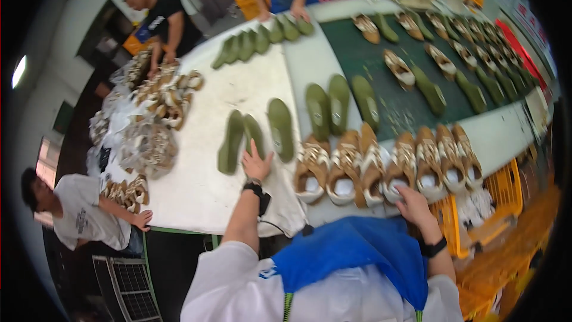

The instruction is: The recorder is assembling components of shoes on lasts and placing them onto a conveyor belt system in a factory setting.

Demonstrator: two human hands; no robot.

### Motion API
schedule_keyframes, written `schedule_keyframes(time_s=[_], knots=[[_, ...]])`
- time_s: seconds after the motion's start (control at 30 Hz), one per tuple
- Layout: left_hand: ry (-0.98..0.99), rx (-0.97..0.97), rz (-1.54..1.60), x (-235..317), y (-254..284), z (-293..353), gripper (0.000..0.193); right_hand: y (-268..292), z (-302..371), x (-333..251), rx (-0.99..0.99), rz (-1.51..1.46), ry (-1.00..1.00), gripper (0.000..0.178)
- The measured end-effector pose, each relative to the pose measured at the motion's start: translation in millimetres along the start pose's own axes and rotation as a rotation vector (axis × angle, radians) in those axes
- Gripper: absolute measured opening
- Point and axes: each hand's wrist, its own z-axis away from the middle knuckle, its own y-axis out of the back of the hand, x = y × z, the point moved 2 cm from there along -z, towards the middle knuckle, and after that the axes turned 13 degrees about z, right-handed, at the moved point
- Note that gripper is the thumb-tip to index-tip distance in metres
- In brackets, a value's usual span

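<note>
My left hand (256, 166) is open, fingers spread, with its fingertips on the lower part of a green insole (253, 134). Another green insole (230, 143) lies close on its left and a third insole (280, 130) on its right. My right hand (412, 205) is at the heel end of a brown and white sneaker (400, 164), with thumb and finger apart and nothing visible between them; whether it touches the shoe I cannot tell. That sneaker stands in a row of several like it along the near table edge. More green insoles (339, 104) lie beyond the row.
A green conveyor belt (387, 107) carries sneakers and insoles on the right. Bagged sneakers (148, 146) are heaped at the left. Across the white table (238, 83), a person in a blue apron touches a row of insoles (256, 42). Two people stand at left. Yellow crates (506, 188) sit at lower right.
</note>
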Motion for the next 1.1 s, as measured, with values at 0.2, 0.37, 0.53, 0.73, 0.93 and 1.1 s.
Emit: schedule_keyframes(time_s=[0.2, 0.37, 0.53, 0.73, 0.93, 1.1], knots=[[0.228, 0.065, 0.319, -58, -2, 13, 0.102, -15, -7, -2, -0.152, 0.007, -0.106, 0.032], [0.356, -0.049, 0.48, -21, 21, 16, 0.102, -18, -13, 3, -0.184, 0.046, -0.107, 0.031], [0.074, 0.141, -0.137, 10, 37, 24, 0.101, -22, -10, 5, -0.22, 0.036, -0.152, 0.032], [-0.082, 0.147, -0.118, 12, 49, 34, 0.105, -19, -13, 3, -0.258, 0.039, -0.167, 0.033], [0.127, 0.001, -0.066, -9, 54, 15, 0.11, -26, -16, 11, -0.199, 0.02, -0.14, 0.033], [0.342, -0.217, -0.02, -12, 37, 6, 0.111, -24, -17, 9, -0.213, 0.036, -0.165, 0.032]])
